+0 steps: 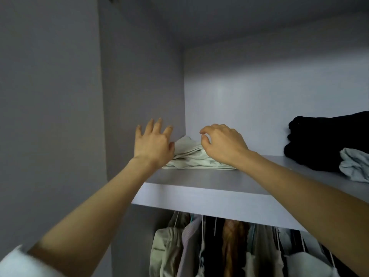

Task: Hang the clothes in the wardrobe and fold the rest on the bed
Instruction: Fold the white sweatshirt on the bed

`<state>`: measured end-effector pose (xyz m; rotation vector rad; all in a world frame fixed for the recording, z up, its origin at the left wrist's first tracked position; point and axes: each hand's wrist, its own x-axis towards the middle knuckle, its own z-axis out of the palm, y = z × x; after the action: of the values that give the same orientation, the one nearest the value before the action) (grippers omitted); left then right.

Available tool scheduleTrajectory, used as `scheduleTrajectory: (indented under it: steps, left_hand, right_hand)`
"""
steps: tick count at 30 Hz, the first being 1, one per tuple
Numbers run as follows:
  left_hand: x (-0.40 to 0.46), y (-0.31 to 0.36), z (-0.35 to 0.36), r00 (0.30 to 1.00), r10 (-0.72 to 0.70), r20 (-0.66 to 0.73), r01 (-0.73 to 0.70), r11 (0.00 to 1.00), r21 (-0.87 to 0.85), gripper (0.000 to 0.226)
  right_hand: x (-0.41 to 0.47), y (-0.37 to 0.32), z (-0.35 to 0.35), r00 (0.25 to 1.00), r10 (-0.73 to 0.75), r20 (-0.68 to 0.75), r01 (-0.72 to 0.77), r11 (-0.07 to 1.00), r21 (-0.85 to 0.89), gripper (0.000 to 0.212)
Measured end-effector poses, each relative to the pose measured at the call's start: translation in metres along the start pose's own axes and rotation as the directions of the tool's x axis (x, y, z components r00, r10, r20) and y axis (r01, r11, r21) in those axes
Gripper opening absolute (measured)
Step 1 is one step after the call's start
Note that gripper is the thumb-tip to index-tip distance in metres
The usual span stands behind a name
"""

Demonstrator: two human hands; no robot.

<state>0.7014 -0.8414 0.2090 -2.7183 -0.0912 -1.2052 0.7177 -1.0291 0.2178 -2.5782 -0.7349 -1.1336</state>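
A folded pale green-white garment (191,156) lies in the back left corner of the wardrobe's upper shelf (199,194). My left hand (152,143) hovers at the garment's left side with fingers spread, holding nothing. Over the garment's right side is my right hand (222,143), fingers loosely curled and empty; its heel is at or just above the fabric. Several clothes (219,250) hang on hangers under the shelf.
A stack of folded black clothes (327,140) sits at the right of the shelf, with a light blue-grey garment (354,166) in front of it. The wardrobe's side wall (139,86) stands close on the left. Bare shelf lies between the two piles.
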Motion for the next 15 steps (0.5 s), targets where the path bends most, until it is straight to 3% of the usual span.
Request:
scheduleTrajectory:
  steps: [3, 6, 10, 13, 15]
  left_hand:
    - [-0.061, 0.001, -0.024, 0.994, -0.092, -0.066, 0.081, 0.984, -0.161, 0.054]
    - [-0.144, 0.012, -0.039, 0.976, -0.193, -0.101, 0.159, 0.947, -0.278, 0.050]
    - [-0.280, 0.021, -0.057, 0.930, -0.365, 0.031, 0.361, 0.899, -0.249, 0.046]
    - [-0.371, 0.014, -0.070, 0.867, -0.471, 0.164, 0.499, 0.831, -0.246, 0.047]
    - [-0.436, 0.008, -0.084, 0.836, -0.489, 0.248, 0.540, 0.815, -0.212, 0.045]
  right_hand:
    - [-0.038, -0.025, -0.006, 0.982, 0.047, -0.182, 0.022, 0.933, 0.360, 0.027]
    - [-0.102, -0.058, 0.006, 0.955, 0.083, -0.283, 0.139, 0.719, 0.681, 0.024]
    - [-0.207, -0.108, 0.031, 0.989, 0.034, -0.147, 0.112, 0.491, 0.864, 0.025]
    - [-0.272, -0.141, 0.051, 0.999, -0.035, 0.040, -0.023, 0.387, 0.922, 0.025]
    - [-0.321, -0.168, 0.063, 0.977, -0.150, 0.154, -0.088, 0.372, 0.924, 0.025]
